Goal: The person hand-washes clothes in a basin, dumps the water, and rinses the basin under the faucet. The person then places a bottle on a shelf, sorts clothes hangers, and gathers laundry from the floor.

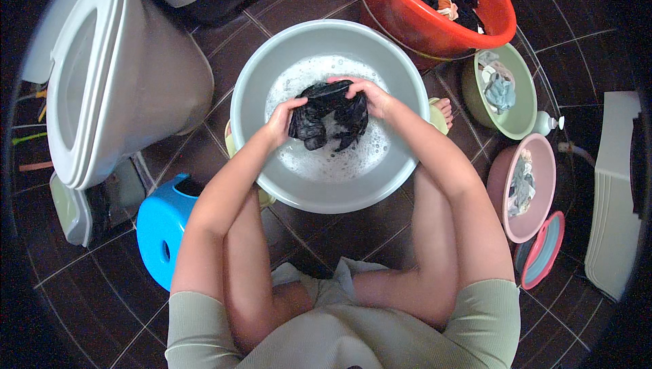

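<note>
A wet black garment (pixel 328 114) is held over the soapy water (pixel 331 168) in a large grey plastic basin (pixel 336 201). My left hand (pixel 285 119) grips its left side, thumb on top. At its upper right edge, my right hand (pixel 369 95) pinches the fabric between thumb and fingers. Parts of the cloth hang down toward the suds, and whether they dip into the water I cannot tell. The fingers beneath the cloth are partly hidden. The basin stands on the floor between my feet.
A red bucket (pixel 438 38) of clothes stands at the upper right. Below it are a green basin (pixel 471 79) and a pink basin (pixel 501 175), both with cloths, a pump bottle (pixel 545 123) and a collapsible basin (pixel 545 254). A toilet (pixel 153 63) and blue stool (pixel 158 231) flank the left.
</note>
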The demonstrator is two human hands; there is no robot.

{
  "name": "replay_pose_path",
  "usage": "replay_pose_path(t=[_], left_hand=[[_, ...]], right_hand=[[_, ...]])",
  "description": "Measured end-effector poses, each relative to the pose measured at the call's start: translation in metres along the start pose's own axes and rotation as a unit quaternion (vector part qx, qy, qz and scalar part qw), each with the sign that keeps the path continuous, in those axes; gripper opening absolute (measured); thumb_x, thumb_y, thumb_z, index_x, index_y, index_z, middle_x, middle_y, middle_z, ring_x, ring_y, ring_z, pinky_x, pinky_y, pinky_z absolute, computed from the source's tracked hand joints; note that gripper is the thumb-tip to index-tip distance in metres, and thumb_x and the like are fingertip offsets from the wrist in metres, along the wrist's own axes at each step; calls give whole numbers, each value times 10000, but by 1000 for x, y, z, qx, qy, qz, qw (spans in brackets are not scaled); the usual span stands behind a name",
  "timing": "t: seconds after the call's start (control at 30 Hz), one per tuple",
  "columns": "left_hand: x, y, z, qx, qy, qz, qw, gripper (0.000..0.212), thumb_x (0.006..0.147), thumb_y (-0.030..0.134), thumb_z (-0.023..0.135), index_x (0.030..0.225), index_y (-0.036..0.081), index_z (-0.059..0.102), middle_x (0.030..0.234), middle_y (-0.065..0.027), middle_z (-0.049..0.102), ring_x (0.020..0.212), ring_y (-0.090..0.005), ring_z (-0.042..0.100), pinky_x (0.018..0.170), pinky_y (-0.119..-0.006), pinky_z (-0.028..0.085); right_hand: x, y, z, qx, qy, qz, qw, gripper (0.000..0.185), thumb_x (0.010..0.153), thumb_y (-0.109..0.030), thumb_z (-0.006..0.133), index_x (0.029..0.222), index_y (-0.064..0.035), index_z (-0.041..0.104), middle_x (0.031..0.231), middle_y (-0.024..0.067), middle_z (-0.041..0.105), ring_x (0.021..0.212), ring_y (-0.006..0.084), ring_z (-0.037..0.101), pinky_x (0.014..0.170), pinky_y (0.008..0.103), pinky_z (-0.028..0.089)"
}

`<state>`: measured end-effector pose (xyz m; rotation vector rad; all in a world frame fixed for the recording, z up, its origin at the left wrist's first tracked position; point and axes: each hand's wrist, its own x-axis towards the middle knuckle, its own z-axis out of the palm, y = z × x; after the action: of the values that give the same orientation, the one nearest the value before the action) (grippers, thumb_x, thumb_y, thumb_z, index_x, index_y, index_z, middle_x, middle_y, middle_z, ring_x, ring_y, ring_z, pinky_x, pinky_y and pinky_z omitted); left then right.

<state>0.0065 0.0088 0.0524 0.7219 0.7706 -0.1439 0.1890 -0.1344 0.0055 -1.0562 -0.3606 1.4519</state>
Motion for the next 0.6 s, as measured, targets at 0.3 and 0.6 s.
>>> replay_pose_path(t=[0.3,0.6], left_hand=[[-4,-13,25,-120,147,71,979,397,857,412,500,1022,53,545,985,-86,560,903,-185,538,773,-339,440],[-25,-19,41,-3,16,14,1000,264,890,340,410,956,121,542,833,0,583,681,-107,551,533,-233,442]], right_hand=[[-4,30,128,-479,212,-355,775,243,771,-244,636,718,-13,578,587,96,554,565,130,531,536,291,400],[30,17,72,-369,257,-220,865,246,768,-234,587,711,4,572,619,78,569,648,135,539,660,269,428]])
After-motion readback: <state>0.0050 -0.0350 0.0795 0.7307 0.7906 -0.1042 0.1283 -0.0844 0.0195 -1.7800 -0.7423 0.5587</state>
